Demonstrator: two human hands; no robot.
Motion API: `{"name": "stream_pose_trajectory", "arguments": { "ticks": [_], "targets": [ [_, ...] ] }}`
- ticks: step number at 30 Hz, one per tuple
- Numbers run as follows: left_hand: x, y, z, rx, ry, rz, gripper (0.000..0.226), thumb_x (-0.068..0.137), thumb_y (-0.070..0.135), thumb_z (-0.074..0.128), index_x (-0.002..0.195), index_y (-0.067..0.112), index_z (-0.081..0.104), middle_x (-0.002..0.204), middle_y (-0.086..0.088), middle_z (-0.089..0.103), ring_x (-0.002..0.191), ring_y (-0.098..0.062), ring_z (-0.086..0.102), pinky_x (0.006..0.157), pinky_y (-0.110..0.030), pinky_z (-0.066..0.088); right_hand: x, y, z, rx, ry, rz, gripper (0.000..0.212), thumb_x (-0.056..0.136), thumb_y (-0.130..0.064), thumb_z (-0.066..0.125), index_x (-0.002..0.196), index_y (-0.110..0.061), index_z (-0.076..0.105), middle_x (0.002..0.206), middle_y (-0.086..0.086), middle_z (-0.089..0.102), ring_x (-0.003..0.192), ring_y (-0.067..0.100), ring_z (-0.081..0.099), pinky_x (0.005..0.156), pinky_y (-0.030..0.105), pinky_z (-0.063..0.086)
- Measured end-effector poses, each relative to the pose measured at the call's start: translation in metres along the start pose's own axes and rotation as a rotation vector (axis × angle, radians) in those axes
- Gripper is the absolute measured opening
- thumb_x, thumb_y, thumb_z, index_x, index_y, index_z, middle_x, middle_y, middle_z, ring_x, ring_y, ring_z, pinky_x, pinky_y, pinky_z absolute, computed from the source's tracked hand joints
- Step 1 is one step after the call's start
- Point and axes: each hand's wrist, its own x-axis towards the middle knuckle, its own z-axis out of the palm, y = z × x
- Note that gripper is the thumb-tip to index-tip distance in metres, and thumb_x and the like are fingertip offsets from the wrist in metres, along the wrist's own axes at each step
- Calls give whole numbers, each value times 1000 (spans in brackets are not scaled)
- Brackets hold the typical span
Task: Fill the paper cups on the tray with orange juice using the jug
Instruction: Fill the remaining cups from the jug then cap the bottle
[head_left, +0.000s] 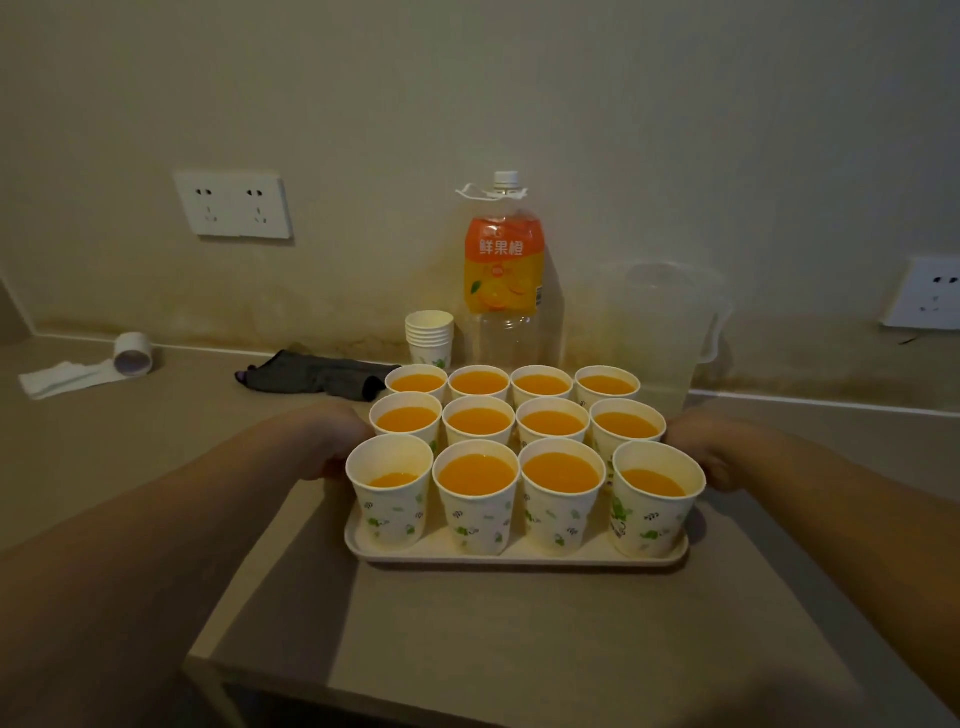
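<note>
A beige tray (514, 560) carries several white paper cups (477, 496) with green prints, each holding orange juice. My left hand (332, 441) grips the tray's left edge, its fingers hidden behind the cups. My right hand (698, 452) grips the right edge, fingers curled at the rim. The tray looks raised a little over the table, casting a shadow beneath. A clear plastic jug (662, 332), empty, stands behind the tray at the right near the wall.
A clear juice bottle (503, 270) with an orange label, empty, stands at the wall. A stack of spare cups (429, 335) is beside it. A dark cloth (317, 375) and a tissue roll (132, 353) lie at the left. The table's front edge (322, 680) is near.
</note>
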Motion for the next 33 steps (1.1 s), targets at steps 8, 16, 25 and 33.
{"name": "stream_pose_trajectory", "arguments": {
  "ticks": [8,16,25,33],
  "targets": [
    [-4,-32,-37,-36,53,-41,8,93,9,71,97,3,68,103,-14,69,88,-24,65,64,-34,53,-2,-36,39,-39,-70,-48,14,88,-8,71,100,-2,73,103,20,73,95,33,70,77,39,57],
    [-16,-69,-87,-115,110,-78,6,93,4,70,90,2,65,92,-13,66,79,-23,63,60,-32,52,-4,-79,89,-44,-144,-96,20,86,-10,72,104,-1,74,101,20,74,103,36,70,84,41,56],
    [-16,-128,-147,-93,170,-123,9,91,6,73,88,1,65,88,-13,66,74,-22,63,47,-27,49,-25,-131,159,-59,-215,-122,18,84,-9,75,101,-7,75,97,17,75,92,32,72,82,46,60],
    [-13,-180,-200,-107,206,-150,9,90,4,72,86,-1,66,92,-16,67,78,-24,64,59,-31,50,-41,-172,220,-52,-240,-149,22,82,-10,78,103,-6,74,98,18,75,98,33,71,91,50,55]
  ]
}}
